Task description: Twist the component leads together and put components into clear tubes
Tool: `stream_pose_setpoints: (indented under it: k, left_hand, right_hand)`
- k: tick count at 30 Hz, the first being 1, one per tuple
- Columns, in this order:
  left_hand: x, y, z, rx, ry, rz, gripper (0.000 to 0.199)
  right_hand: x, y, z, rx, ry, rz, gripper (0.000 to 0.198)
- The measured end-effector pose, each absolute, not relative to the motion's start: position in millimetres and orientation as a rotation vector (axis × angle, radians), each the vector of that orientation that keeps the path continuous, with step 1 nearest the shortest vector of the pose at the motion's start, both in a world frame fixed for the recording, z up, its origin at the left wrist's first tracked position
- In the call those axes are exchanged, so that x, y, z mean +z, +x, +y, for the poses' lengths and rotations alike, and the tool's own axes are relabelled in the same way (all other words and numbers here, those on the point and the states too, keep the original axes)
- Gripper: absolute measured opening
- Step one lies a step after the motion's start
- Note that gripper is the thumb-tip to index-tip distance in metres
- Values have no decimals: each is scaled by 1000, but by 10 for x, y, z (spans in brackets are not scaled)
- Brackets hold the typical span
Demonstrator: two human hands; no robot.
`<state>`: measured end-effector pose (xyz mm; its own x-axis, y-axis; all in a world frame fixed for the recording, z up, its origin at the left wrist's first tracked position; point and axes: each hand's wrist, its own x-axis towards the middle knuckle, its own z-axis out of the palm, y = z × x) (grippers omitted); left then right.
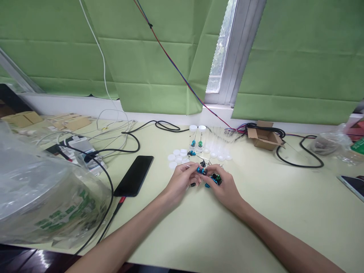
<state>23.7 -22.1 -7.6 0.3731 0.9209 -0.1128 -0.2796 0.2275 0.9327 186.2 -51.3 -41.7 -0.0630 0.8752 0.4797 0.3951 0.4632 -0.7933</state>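
My left hand (184,178) and my right hand (226,187) meet over the table, fingers closed in a pinch. Between them is a small blue-and-black cylindrical part (201,171), its kind unclear; a thin metal rod shows at its left. Under and beside my right fingers lie more blue, green and black parts (215,178), partly hidden. Just beyond the hands are another blue part (192,153) and a black one (203,163). Two capped clear tubes (193,133) stand behind, one with a blue part inside, the other with a green part.
White round caps (176,152) lie left of several clear tubes (217,146). A black phone (134,176) and a large plastic-wrapped bundle (51,197) are on the left. Farther back on the right is an open cardboard box (264,138) beside black cable (301,166). Another phone (354,185) lies at the right edge.
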Motion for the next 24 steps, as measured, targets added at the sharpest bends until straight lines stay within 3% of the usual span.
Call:
stream_pose_setpoints:
  k: [24]
  left_hand:
    - [-50,243,-234,960,998,803,20]
  right_hand:
    - [-390,1848,-538,563,-1090,-1652,16]
